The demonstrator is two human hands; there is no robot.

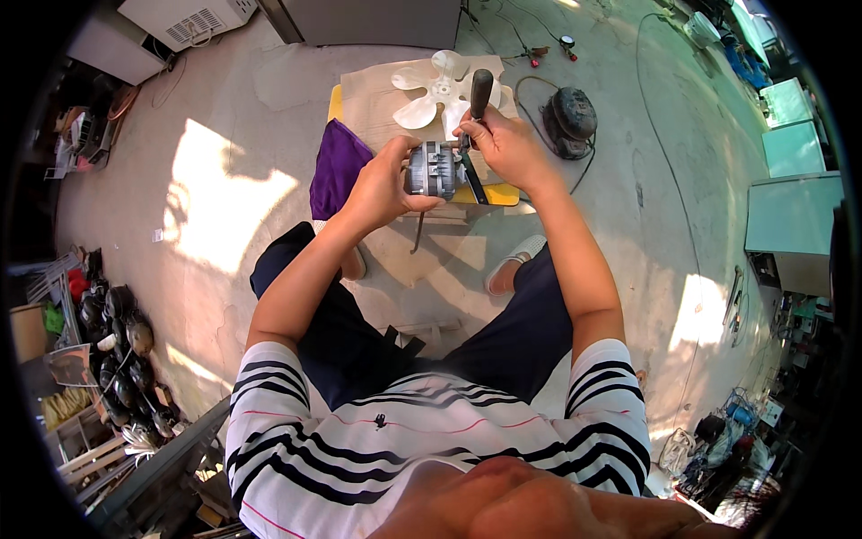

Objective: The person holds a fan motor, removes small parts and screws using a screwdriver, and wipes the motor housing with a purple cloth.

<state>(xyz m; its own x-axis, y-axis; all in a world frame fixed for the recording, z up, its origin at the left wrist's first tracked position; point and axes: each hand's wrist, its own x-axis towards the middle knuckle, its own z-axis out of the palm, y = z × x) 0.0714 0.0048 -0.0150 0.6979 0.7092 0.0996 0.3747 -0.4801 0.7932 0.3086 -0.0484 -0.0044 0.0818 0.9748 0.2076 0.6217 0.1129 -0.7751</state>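
Note:
My left hand (388, 187) is closed around a small grey electric motor (432, 169), thumb and fingers on its side. My right hand (512, 148) grips a tool with a dark rounded handle (481, 87) pointing away from me. A flat black bar (473, 182) slants down at the motor's right end; whether it belongs to the tool or to the motor I cannot tell. Just beyond the motor lies a white plastic fan blade (444, 91) on a sheet of brown cardboard (359, 88). To the left, a purple cloth (338, 166) hangs over the edge of the yellow work surface (499, 194).
A black domed compressor (570, 117) with a cord stands on the concrete floor to the right. Hoses with gauges (566, 42) lie farther back, beside a grey cabinet (377, 22). Several dark compressors (126, 350) are heaped at left. Pale green panels (792, 216) stand at right.

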